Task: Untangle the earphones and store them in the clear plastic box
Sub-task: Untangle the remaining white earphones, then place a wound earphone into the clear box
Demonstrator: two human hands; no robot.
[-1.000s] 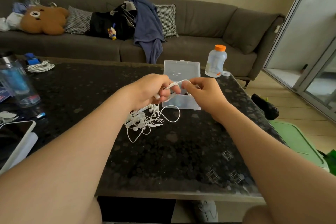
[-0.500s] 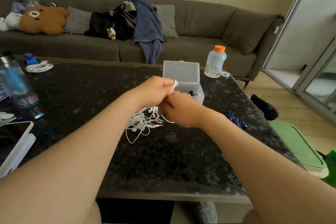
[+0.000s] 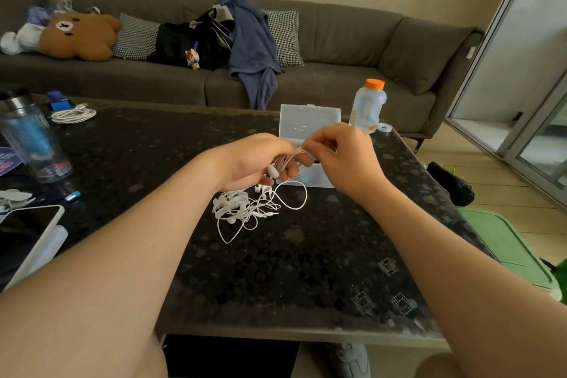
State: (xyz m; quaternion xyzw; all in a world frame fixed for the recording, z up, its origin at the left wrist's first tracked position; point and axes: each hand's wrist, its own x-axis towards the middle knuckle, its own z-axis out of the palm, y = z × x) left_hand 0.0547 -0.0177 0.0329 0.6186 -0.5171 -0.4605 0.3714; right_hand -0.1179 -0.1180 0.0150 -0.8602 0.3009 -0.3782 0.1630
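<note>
Head view showed the dark speckled tabletop [image 3: 276, 270], with the clear plastic box [image 3: 310, 123] standing open at its far side. The left hand [image 3: 254, 159] gripped a bundle of white cable, and the right hand [image 3: 346, 153] pinched a strand at its top (winding it, probably). Most of the earphones [image 3: 242, 209] lay tangled on the tabletop, just near of the left hand. Untangling looked unfinished. The next move called for drawing more cable free without tightening knots.

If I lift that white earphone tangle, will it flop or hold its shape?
Probably floppy: the earphones lie in loose loops on the table. Likely light: thin cords hang slack from the left hand. Crossed strands would likely snag and lift together.
</note>
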